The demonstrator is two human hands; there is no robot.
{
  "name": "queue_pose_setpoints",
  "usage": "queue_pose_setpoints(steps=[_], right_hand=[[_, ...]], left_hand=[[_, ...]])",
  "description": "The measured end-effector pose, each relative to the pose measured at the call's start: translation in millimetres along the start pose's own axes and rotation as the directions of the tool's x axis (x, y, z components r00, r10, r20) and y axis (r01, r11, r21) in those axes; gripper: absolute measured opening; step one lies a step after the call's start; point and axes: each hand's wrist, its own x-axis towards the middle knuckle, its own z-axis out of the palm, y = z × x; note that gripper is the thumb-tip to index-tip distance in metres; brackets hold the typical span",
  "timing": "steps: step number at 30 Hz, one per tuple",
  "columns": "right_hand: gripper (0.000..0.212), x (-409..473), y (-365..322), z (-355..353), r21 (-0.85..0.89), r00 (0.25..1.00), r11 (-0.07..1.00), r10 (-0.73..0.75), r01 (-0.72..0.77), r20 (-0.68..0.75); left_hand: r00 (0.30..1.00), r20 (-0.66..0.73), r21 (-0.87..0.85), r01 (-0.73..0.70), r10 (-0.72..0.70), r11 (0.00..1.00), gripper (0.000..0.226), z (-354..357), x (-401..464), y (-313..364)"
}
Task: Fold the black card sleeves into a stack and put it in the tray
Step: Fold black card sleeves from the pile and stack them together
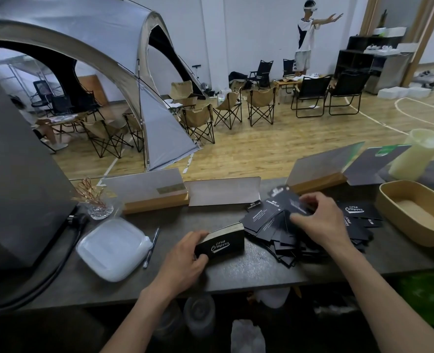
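My left hand (185, 253) grips a thick stack of folded black card sleeves (223, 242) standing on its edge on the dark counter, white "Campsns" lettering facing me. To its right lies a loose heap of flat black sleeves (282, 233). My right hand (317, 220) is over that heap, its fingers pinching one black sleeve (293, 203) lifted off the pile. The tan tray (389, 200) sits at the right end of the counter, with nothing inside it.
A white plastic lidded box (114, 248) and a pen (150, 245) lie left of the stack. Wooden-based sign holders (154, 192) and a glass (100, 208) line the counter's far edge. A pale yellow cup (414, 156) stands behind the tray; a large dark box (14, 179) fills the left.
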Motion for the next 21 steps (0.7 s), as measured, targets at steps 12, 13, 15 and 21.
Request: queue_pose_setpoints(steps=[12,13,15,21], right_hand=[[0.010,-27.9,-30.8,25.4,0.453,0.859,0.891,-0.203,-0.038,0.471],[0.012,-30.7,-31.1,32.5,0.387,0.839,0.918,-0.278,0.088,0.469],[0.013,-35.6,-30.5,46.6,0.270,0.774,0.911,-0.408,0.311,0.484],[0.033,-50.3,-29.7,75.6,-0.014,0.780,0.798,-0.585,0.603,0.220]], left_hand=[[0.997,0.007,0.001,-0.083,0.083,0.997,0.062,-2.9,-1.8,3.5],[0.995,0.005,-0.004,-0.097,0.097,0.995,0.065,-3.8,-2.4,3.8],[0.993,0.010,-0.020,-0.120,0.120,0.993,0.071,-5.2,-3.2,4.2],[0.994,-0.037,-0.006,-0.102,0.101,0.995,0.054,-2.3,-6.1,5.2]])
